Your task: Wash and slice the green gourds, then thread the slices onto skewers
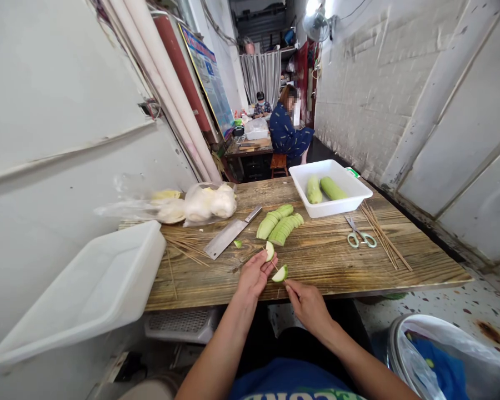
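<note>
My left hand (256, 271) is closed with a pale green-skinned squash slice (269, 251) between its fingertips. In my right hand (309, 304) I pinch a thin wooden skewer (275, 266) that runs up toward that slice. Another half-moon squash slice (280, 274) sits on the skewer, close to my right fingers. Just beyond my hands lie two rows of sliced green squash (286, 229), the pieces still leaning together. A cleaver (229, 235) rests flat to their left, near a small green offcut (238, 243).
On the wooden table (325, 266) are scissors (358, 233) and loose skewers (383, 236) at right. A white tray (337, 209) holds two whole squashes. Bagged pale vegetables (210, 203) and an empty white tub (83, 300) are left. A lined bin (400, 344) stands lower right; two people sit beyond.
</note>
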A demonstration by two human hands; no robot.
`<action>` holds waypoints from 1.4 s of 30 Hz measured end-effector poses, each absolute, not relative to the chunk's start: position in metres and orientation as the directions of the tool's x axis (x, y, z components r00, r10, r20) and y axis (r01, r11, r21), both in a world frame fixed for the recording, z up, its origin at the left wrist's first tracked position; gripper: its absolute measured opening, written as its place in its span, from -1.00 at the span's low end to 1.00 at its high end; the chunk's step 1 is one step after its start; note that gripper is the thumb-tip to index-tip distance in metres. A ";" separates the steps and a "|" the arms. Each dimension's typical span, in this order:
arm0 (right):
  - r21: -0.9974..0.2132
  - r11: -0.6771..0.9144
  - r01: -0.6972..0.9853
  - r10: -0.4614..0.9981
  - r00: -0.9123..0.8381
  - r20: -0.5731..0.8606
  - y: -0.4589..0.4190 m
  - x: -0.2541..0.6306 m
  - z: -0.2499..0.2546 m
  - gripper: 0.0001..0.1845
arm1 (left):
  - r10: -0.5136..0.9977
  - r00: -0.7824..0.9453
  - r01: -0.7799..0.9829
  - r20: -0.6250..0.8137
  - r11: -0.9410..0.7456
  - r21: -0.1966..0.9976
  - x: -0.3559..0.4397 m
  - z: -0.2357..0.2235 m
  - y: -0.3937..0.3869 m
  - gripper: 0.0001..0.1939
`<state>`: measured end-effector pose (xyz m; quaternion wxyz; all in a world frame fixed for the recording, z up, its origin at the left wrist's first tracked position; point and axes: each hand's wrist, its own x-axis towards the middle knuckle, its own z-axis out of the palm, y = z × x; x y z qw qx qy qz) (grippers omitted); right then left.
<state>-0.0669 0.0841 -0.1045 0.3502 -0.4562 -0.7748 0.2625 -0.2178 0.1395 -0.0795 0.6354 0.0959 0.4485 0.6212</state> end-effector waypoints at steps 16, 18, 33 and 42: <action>-0.797 0.412 0.442 0.907 -0.286 0.311 0.088 -0.066 -0.108 -0.70 | 0.944 -0.144 -0.568 -0.297 0.167 0.806 -0.207 -0.089 0.128 -0.58; -0.795 0.412 0.444 0.906 -0.288 0.309 0.088 -0.067 -0.107 -0.69 | 0.939 -0.176 -0.586 -0.296 0.142 0.798 -0.204 -0.092 0.128 -0.62; -0.825 0.331 0.458 0.943 -0.175 0.282 0.087 -0.057 -0.110 -0.69 | 0.825 -0.447 -0.362 -0.346 0.187 0.913 -0.268 -0.090 0.155 -0.58; -0.841 0.371 0.394 0.927 -0.109 0.358 0.096 -0.087 -0.107 -0.73 | 0.970 -0.050 -0.536 -0.239 0.176 0.826 -0.183 -0.077 0.089 -0.62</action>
